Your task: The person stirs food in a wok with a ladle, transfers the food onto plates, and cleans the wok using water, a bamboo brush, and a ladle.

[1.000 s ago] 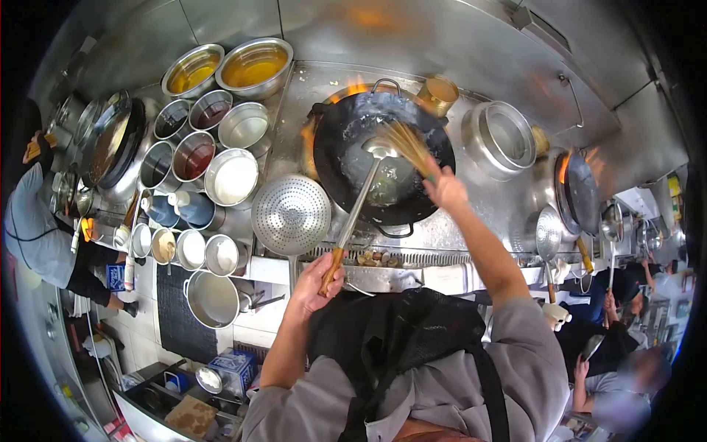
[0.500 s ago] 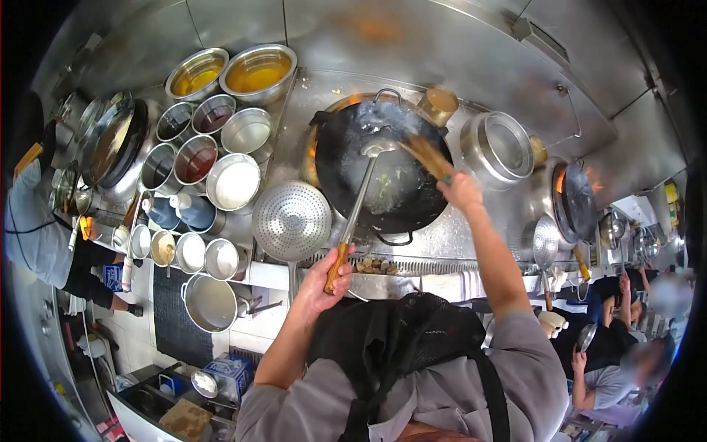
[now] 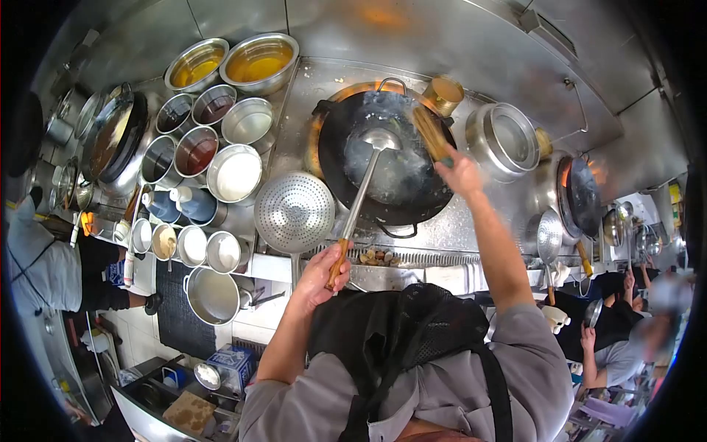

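A black wok [image 3: 427,199] with two loop handles sits over a lit burner, with cloudy water inside. My left hand [image 3: 324,277] is wrapped round the wooden handle of a long ladle [image 3: 361,190]; its bowl rests in the middle of the wok. My right hand [image 3: 459,172] grips a bamboo wok brush [image 3: 428,131], its bristles down near the wok's upper right wall. The brush is slightly smeared by motion. Left of the wok lies a round perforated strainer [image 3: 294,212], close to my left hand.
Metal pots of sauces and powders [image 3: 234,173] stand left, below two bowls of yellow oil [image 3: 259,65]. Stacked metal pots [image 3: 508,140] and a tin can [image 3: 443,94] stand right of the wok. Another wok [image 3: 582,195] sits over flame further right. Other people [image 3: 44,258] are at both sides.
The brush has swung more upright at the wok's right side, and my right hand has shifted slightly up. The ladle bowl has moved a little. The view has shifted slightly.
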The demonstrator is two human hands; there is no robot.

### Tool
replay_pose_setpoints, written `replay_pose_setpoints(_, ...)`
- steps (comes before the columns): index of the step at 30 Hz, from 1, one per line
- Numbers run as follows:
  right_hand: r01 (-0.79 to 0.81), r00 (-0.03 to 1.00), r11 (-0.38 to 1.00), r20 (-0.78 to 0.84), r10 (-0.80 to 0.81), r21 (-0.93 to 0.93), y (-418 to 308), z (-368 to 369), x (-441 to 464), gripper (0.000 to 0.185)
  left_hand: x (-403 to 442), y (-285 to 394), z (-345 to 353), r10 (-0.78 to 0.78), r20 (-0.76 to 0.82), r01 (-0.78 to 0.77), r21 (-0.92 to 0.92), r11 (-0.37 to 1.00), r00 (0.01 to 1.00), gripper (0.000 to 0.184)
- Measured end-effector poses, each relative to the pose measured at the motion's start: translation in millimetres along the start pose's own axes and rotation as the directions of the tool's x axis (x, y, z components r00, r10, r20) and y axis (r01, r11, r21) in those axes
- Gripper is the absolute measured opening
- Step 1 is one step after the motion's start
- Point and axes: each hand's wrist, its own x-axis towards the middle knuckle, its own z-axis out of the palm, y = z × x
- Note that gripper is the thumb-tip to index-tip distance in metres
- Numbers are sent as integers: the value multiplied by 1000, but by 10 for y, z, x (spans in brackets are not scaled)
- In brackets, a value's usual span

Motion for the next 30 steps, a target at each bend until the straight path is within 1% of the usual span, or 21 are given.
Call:
replay_pose_setpoints(1,119,988,986,-113,-106,120,32,176,-19,66,11,-1,-3,0,3,0,0,1000,1000,38)
replay_pose_setpoints(3,146,987,984,78,-138,-105,-546,170,-405,72,52,38,-21,-20,2,20,-9,1000,1000,37)
replay_pose_setpoints(5,340,929,933,195,-314,-120,-938,197,-771,71,83,68,7,-25,13,25,-12,1000,1000,41)
replay_pose_setpoints(7,586,808,810,66,-585,13,-1150,182,-972,69,55,89,-28,-38,21,38,1,999,999,44)
replay_pose_setpoints(8,600,796,799,85,-600,17,-1175,137,-941,65,48,101,-70,-43,52,47,-80,996,998,43)
replay_pose_setpoints(10,475,877,877,118,-466,-65,-927,236,-686,65,7,97,-99,-58,87,70,-152,986,995,41)
replay_pose_setpoints(12,211,976,957,103,-193,-199,-553,298,-267,64,-23,90,-86,9,-90,8,191,982,996,39)
replay_pose_setpoints(13,65,997,970,59,-52,-236,-369,267,-73,63,7,-25,-148,17,-93,1,188,982,996,39)
replay_pose_setpoints(14,68,995,971,82,-50,-231,-192,153,79,65,99,-194,-256,453,-44,-291,710,641,890,38)
replay_pose_setpoints(15,73,993,971,104,-51,-226,-43,30,234,67,163,-271,-310,716,233,-328,945,-7,658,37)
replay_pose_setpoints(16,67,996,978,67,-55,-198,49,-86,283,67,74,-169,-184,687,190,-133,982,-135,701,42)
replay_pose_setpoints(17,60,998,983,31,-56,-172,121,-224,309,68,49,-98,-97,688,177,-122,984,-129,704,42)
replay_pose_setpoints(19,85,984,994,-154,-94,-66,202,-456,373,68,65,-13,12,638,22,212,934,-288,770,49)
replay_pose_setpoints(21,129,959,986,-267,-98,104,113,-858,335,69,153,-2,-286,636,144,163,902,-399,758,46)
replay_pose_setpoints(22,128,959,986,-268,-95,109,32,-1060,283,69,199,37,-451,455,-44,-42,983,177,889,42)
replay_pose_setpoints(23,119,946,973,-320,-51,199,-56,-1241,224,70,233,77,-521,181,-67,-84,691,717,981,40)
replay_pose_setpoints(24,114,930,951,-368,0,289,-106,-1311,178,71,119,167,-339,120,-112,-32,583,812,986,43)
replay_pose_setpoints(27,163,885,842,-454,106,514,-89,-943,114,74,122,100,-265,61,-116,2,482,876,991,47)
replay_pose_setpoints(28,235,813,920,-583,-9,314,-141,-677,83,74,159,43,-245,32,-104,16,430,903,994,44)
replay_pose_setpoints(29,168,848,943,-530,10,287,-123,-330,44,74,187,8,-190,29,-98,17,431,902,995,44)
replay_pose_setpoints(30,56,970,957,-244,15,283,-263,-184,-107,76,209,-9,-119,17,-101,19,345,938,995,43)
